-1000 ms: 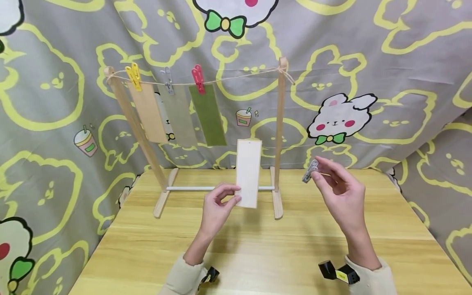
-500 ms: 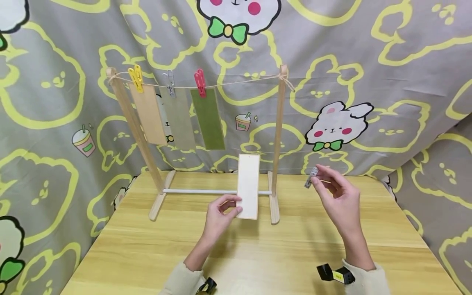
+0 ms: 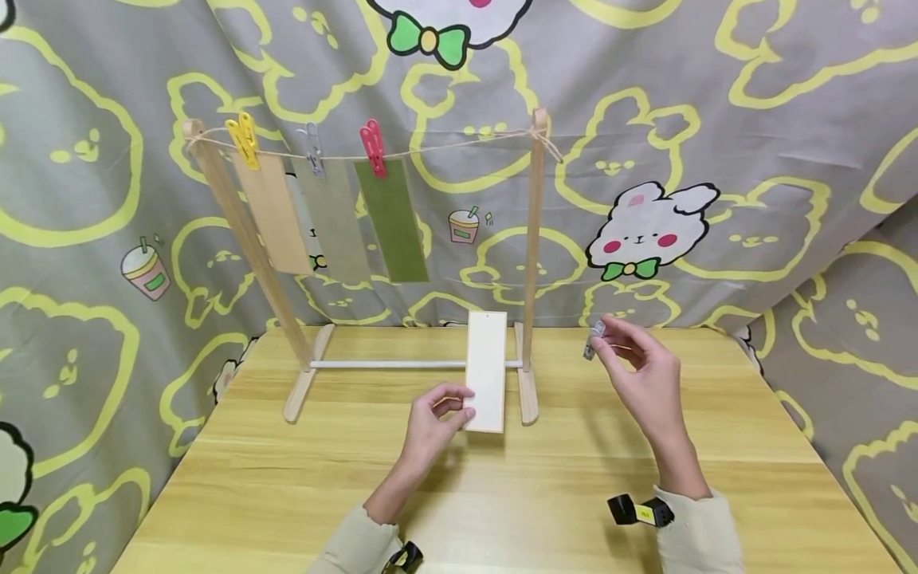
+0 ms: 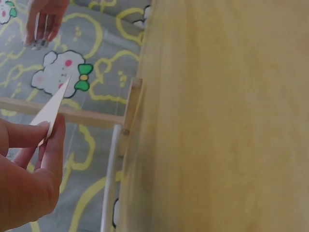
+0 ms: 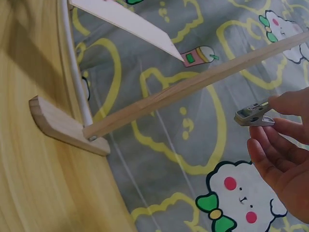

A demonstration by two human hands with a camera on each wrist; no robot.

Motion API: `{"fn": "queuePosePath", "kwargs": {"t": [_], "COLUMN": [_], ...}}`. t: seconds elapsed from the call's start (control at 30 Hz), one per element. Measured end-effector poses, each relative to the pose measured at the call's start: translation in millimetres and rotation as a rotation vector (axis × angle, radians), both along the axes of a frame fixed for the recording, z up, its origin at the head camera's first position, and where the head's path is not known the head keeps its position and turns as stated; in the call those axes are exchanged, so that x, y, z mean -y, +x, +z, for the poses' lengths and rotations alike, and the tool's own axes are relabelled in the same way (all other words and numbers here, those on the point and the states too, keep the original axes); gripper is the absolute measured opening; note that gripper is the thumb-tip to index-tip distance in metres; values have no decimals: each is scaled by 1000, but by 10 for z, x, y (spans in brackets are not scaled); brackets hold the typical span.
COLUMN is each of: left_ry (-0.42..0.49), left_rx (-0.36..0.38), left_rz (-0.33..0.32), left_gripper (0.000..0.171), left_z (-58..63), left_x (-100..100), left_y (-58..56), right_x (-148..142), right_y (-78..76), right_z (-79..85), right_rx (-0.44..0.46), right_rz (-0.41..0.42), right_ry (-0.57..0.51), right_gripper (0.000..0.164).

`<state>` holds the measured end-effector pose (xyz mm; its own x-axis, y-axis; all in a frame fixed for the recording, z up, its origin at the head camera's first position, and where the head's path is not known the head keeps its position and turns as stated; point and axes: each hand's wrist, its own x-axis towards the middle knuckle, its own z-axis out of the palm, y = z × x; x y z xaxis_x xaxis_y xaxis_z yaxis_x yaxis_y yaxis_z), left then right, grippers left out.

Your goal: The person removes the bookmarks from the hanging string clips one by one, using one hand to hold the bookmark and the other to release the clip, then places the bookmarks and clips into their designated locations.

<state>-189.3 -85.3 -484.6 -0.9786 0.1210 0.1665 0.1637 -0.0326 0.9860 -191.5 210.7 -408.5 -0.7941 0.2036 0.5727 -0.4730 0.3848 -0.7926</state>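
My left hand (image 3: 433,422) pinches a white rectangular card (image 3: 488,371) near its lower left edge, between thumb and fingers. Held above the table, the card has a small hole at its top and stands in front of the rack's white crossbar. In the left wrist view the card (image 4: 50,113) appears nearly edge-on. To the right of the rack, my right hand (image 3: 645,379) holds a grey clothespin (image 3: 594,341) in the air. The right wrist view shows thumb and fingers on the handle end of that clothespin (image 5: 253,115).
A wooden rack (image 3: 534,255) carries a string (image 3: 459,146). A yellow clothespin (image 3: 242,142), a grey one (image 3: 313,151) and a red one (image 3: 373,147) hold a tan card (image 3: 276,215), a grey-green card (image 3: 335,227) and a green card (image 3: 393,223). Behind hangs a patterned curtain (image 3: 645,143).
The white card in my left hand has come down relative to the rack. My right hand, with the clothespin, has dipped slightly. The whole head view has shifted a little.
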Motion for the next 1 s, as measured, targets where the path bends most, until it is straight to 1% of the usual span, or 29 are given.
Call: {"fn": "queuePosePath", "kwargs": {"t": [0.17,0.23,0.33,0.47,0.57,0.77,0.9,1.0], "left_ry": [0,1,7,8,0,-10,-43,-71], "left_rx": [25,28,32,61,89,130,149,145], "left_rz": [3,6,15,22,19,10,-12,-31], "left_gripper": [22,22,21,22,23,22,21,21], "left_z": [-34,-47,-66,-95,-120,-124,-109,-94], "left_x": [13,20,37,67,83,104,93,76], "left_y": [19,22,41,88,112,145,142,123], "right_x": [97,112,83,-1,-46,-85,-124,-167], "right_y": [35,33,-23,-136,-193,-255,-244,-222], "right_z": [91,93,-4,-184,-265,-360,-395,-406], "right_rx": [11,14,29,58,64,78,110,128], "right_rz": [-11,-17,-28,-34,-37,-64,-106,-137], "right_ry": [30,40,48,46,50,104,142,154], "right_gripper": [31,31,31,32,31,28,27,27]}}
